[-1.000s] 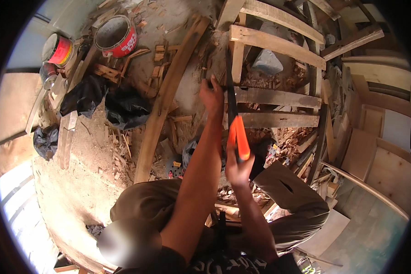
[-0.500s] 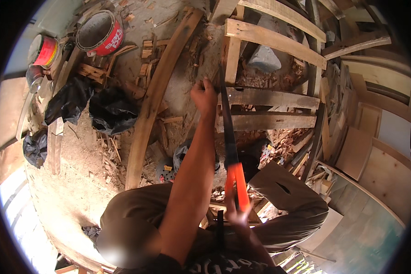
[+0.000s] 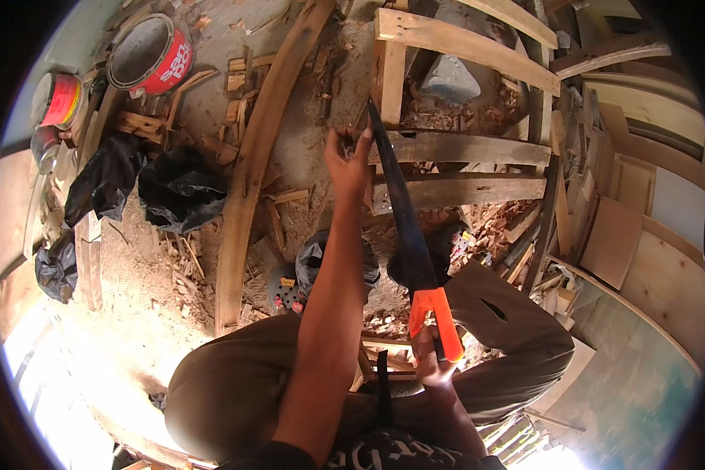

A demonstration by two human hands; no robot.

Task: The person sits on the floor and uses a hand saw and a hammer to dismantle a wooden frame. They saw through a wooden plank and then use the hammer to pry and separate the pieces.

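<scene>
My right hand [image 3: 433,356] grips the orange handle of a handsaw [image 3: 406,215]. Its dark blade slants up and to the left, narrowing toward the tip. Beside the upper part of the blade is my left hand [image 3: 348,166], with curled fingers and the thumb close to the saw. Whatever lies between those fingers is dark and hard to make out. Just right of the blade run two weathered planks [image 3: 470,149] of a wooden frame.
A long board [image 3: 262,157] lies left of my left arm. Farther left are black plastic bags [image 3: 182,188], a red bucket [image 3: 150,55] and a smaller red can [image 3: 57,100]. Wood scraps [image 3: 489,211] litter the ground. Panels [image 3: 611,243] lean at the right, and a grey block [image 3: 450,80] sits beyond the planks.
The saw handle and my right hand have shifted right and slightly up, tilting the blade more. My left thumb now stands farther from the fingers. The whole view has shifted slightly.
</scene>
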